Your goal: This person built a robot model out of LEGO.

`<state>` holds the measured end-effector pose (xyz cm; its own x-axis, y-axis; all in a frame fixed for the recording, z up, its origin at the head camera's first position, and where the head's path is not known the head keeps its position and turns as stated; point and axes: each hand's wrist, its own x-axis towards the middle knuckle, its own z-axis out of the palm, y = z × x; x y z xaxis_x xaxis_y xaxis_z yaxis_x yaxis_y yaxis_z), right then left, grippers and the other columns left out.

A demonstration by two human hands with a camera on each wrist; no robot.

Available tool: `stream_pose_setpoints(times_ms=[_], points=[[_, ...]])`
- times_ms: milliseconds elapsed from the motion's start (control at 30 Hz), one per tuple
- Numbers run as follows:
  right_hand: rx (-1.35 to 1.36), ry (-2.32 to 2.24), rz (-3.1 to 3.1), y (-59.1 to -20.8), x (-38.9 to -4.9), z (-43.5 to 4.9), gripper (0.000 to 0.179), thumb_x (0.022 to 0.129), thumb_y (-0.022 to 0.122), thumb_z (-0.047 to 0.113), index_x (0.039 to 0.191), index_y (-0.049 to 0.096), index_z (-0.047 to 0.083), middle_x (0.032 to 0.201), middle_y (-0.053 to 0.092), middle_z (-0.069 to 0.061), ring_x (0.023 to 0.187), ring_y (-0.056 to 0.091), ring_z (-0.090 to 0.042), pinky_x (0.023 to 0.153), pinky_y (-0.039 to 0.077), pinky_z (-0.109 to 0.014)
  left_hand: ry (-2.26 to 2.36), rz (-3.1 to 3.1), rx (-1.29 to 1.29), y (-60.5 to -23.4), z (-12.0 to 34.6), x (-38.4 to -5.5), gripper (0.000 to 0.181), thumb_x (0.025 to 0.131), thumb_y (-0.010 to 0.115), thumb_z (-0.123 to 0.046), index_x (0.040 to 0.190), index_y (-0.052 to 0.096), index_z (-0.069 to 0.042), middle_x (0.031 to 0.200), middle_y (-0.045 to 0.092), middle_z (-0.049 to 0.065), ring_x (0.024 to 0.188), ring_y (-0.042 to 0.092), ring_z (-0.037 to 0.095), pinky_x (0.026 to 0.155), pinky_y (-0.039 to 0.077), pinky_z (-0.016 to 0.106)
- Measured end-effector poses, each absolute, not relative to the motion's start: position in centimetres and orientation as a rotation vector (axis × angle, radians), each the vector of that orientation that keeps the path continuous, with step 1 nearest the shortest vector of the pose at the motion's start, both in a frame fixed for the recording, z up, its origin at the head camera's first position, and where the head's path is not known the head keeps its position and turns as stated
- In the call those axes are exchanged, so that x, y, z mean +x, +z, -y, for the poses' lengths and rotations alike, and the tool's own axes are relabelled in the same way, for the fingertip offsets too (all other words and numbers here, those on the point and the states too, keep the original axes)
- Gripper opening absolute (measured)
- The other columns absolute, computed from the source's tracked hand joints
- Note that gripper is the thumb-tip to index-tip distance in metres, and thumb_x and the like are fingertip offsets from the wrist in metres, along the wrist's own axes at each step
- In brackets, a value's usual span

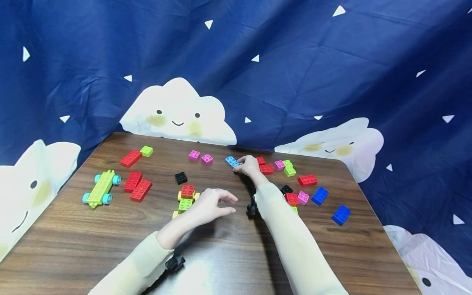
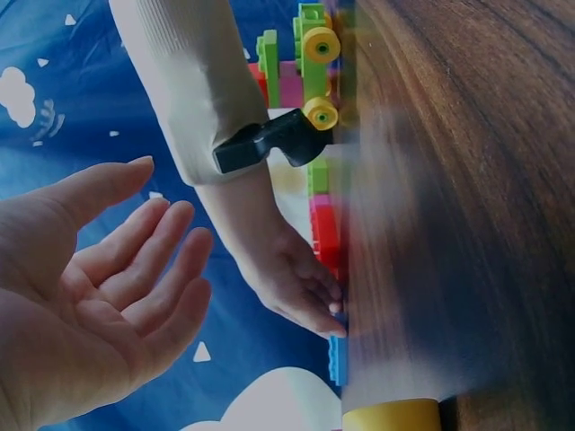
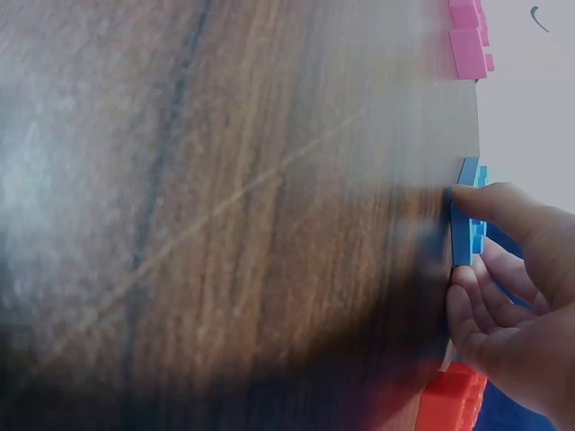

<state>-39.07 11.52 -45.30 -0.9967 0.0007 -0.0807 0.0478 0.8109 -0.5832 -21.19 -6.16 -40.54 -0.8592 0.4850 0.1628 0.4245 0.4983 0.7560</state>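
Observation:
Near the back edge of the table, my right hand (image 1: pixel 248 165) has its thumb and fingers at a light blue building brick (image 1: pixel 232 161). The right wrist view shows the thumb against one side of that blue brick (image 3: pixel 467 215) and the fingers at its near end, pinching it at the tabletop. My left hand (image 1: pixel 211 208) hovers over the middle of the table, fingers loosely bent and holding nothing. Beside it stands a small wheeled vehicle (image 1: pixel 185 205) of red and lime bricks with yellow wheels, partly hidden by that hand.
Red bricks (image 1: pixel 266 169) lie just right of my right hand; pink bricks (image 1: pixel 207 159) lie to its left. A lime wheeled base (image 1: pixel 101 189) stands at far left near more red bricks (image 1: pixel 141 191). Dark blue bricks (image 1: pixel 341 215) lie at right. A black brick (image 1: pixel 181 177) sits mid-table.

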Motion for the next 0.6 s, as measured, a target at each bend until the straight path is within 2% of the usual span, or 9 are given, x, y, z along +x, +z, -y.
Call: stream_pose_setpoints(times_ms=[300, 600], points=[[0.027, -0.893, -2.942, -45.4, -38.8, -11.7, 0.036, 0.075, 0.080, 0.017, 0.109, 0.072, 0.006, 0.104, 0.072, -0.010, 0.095, 0.061, -0.022, 0.088, 0.049, -0.031, 1.322, -2.627, 0.781, -40.7, 6.3, -21.5, 0.027, 0.087, 0.074, -0.022, 0.110, 0.072, -0.009, 0.103, 0.075, 0.001, 0.101, 0.068, 0.017, 0.095, 0.051, 0.040], [-0.087, -1.023, -3.015, -43.5, -37.2, -11.3, 0.035, 0.076, 0.077, 0.015, 0.109, 0.072, 0.005, 0.103, 0.073, -0.011, 0.090, 0.062, -0.022, 0.083, 0.049, -0.030, 1.357, -2.618, 0.839, -40.6, 6.4, -21.5, 0.025, 0.087, 0.074, -0.020, 0.108, 0.072, -0.008, 0.102, 0.074, 0.005, 0.097, 0.069, 0.018, 0.090, 0.053, 0.039]])
